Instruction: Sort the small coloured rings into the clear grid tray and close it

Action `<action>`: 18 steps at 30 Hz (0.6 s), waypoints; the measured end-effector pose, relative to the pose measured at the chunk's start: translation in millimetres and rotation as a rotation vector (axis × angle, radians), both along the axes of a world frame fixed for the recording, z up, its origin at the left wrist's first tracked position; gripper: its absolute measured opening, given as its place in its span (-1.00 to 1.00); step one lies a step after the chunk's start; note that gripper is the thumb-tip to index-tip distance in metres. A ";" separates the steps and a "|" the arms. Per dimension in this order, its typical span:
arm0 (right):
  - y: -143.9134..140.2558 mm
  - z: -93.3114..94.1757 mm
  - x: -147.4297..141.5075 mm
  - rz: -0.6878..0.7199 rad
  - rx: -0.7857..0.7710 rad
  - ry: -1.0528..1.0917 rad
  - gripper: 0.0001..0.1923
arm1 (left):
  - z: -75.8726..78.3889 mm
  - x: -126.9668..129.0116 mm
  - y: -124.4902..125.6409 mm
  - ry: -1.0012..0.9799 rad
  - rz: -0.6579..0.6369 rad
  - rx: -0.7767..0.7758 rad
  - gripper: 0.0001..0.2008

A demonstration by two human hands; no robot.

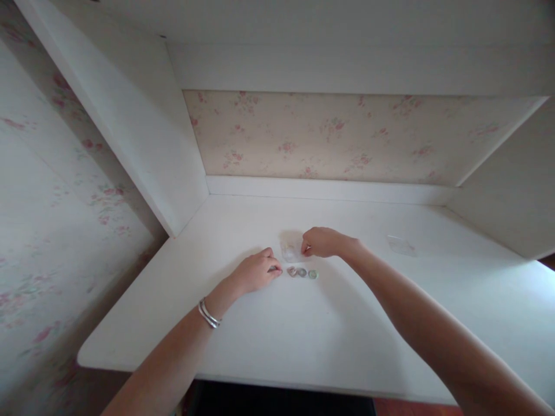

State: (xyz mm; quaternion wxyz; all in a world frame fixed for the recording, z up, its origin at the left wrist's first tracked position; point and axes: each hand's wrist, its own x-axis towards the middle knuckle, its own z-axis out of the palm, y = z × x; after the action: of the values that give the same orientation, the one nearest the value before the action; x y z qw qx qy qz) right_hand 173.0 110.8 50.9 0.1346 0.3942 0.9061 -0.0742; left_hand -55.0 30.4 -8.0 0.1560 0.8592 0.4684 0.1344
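My left hand (256, 271), with a silver bangle on its wrist, rests on the white desk. Its thumb and fingers are pinched around a small greyish piece, mostly hidden. Just right of those fingertips lie three small round coil-like pieces in a row: a pinkish one (292, 271), a grey one (302, 273) and a greenish one (313, 274). Behind the row sits a shallow clear plastic box (289, 254). At the box's right side is my right hand (323, 241), its fingers closed together; whatever they hold is too small to see.
A clear flat plastic piece, perhaps a lid (402, 246), lies farther right on the white desk (260, 335). White side panels (143, 127) and an overhead shelf (347, 66) enclose the desk. Flowered wallpaper (303, 136) covers the back wall.
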 end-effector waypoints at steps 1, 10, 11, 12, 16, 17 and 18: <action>0.7 0.4 -2.6 -0.003 -0.013 -0.030 -0.73 | 0.3 -0.4 -0.7 0.004 -0.005 0.001 -0.74; 1.7 -0.4 -10.4 0.031 0.013 -0.069 -0.78 | -1.5 1.2 -2.7 0.031 -0.010 -0.002 -0.76; 1.0 -0.9 -11.1 0.032 0.016 -0.057 -0.79 | -2.0 1.7 -2.9 0.029 -0.010 -0.002 -0.76; 0.2 -1.5 -11.7 0.034 0.018 -0.048 -0.79 | -2.6 2.1 -3.1 0.025 -0.010 -0.001 -0.76; -3.2 -3.7 -12.7 0.040 0.021 -0.004 -0.77 | -3.9 2.5 -3.5 0.003 -0.003 0.003 -0.78; -3.9 -4.3 -12.9 0.038 0.019 0.008 -0.78 | -3.9 2.5 -3.5 0.002 0.003 -0.003 -0.78; -4.5 -5.0 -13.0 0.035 0.018 0.022 -0.80 | -3.7 2.4 -3.4 0.001 0.009 -0.009 -0.78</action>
State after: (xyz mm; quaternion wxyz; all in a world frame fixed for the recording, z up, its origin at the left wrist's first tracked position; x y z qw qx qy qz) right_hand 160.0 106.3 45.9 0.1226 0.3787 0.9148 -0.0681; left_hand -52.5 27.0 -11.7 0.1593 0.8563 0.4731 0.1326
